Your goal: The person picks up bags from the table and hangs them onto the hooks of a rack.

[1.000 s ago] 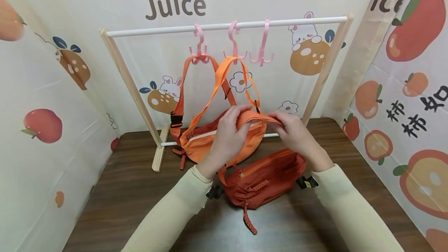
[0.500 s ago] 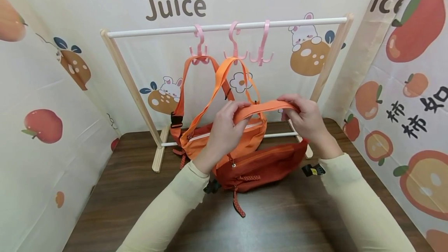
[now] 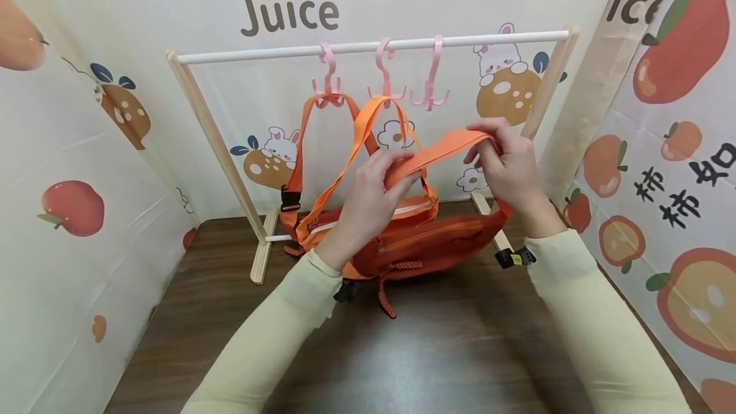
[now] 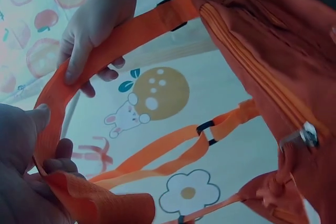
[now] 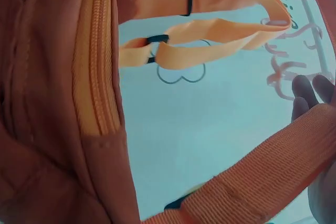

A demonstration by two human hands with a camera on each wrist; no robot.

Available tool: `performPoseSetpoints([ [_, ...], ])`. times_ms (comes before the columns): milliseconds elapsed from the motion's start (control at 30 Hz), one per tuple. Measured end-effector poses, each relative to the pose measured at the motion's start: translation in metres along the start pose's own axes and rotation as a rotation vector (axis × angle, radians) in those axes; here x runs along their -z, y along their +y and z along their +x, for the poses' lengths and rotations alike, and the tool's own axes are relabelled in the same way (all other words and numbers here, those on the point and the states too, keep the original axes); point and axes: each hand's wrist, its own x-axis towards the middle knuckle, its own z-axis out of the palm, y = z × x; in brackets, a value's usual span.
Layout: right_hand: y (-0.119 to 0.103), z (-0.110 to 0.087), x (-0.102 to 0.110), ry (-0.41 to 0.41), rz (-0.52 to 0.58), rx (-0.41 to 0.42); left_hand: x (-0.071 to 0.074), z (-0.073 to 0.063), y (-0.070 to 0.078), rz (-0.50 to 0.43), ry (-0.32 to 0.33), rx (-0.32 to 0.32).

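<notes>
Both hands hold the orange-red strap (image 3: 443,147) of a rust-red waist bag (image 3: 431,245). My left hand (image 3: 370,200) pinches one part of it between thumb and fingers. Farther right and a little higher, my right hand (image 3: 508,165) grips another part, thumb over the webbing and fingers under it, as the left wrist view shows. Below the hands hangs the bag, its zipper (image 4: 252,66) facing up and a braided pull dangling. It overlaps a brighter orange bag (image 3: 322,235) behind it, whose strap loops over the middle pink hook (image 3: 386,75).
A wooden rack with a white rail (image 3: 247,53) stands at the back of the dark table (image 3: 402,363). From the left pink hook (image 3: 328,75) hangs another orange-red bag by its strap (image 3: 296,165). The right pink hook (image 3: 430,78) bears nothing.
Both hands have lifted the strap, the right hand moving up and right the most. The rust-red bag has risen toward the rack, and the strap is stretched out between the hands.
</notes>
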Motion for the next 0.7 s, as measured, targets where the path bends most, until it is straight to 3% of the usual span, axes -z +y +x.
performPoseSetpoints([
  [133, -0.001, 0.013, 0.001, 0.017, -0.009, -0.077, 0.003, 0.009, -0.001, 0.027, 0.026, -0.014],
  [367, -0.003, 0.038, 0.002, 0.058, -0.089, -0.173, 0.005, 0.022, 0.001, 0.069, 0.023, 0.036],
  [700, -0.003, 0.071, 0.003, 0.051, -0.144, -0.276, 0.008, 0.042, 0.001, 0.016, 0.070, 0.002],
])
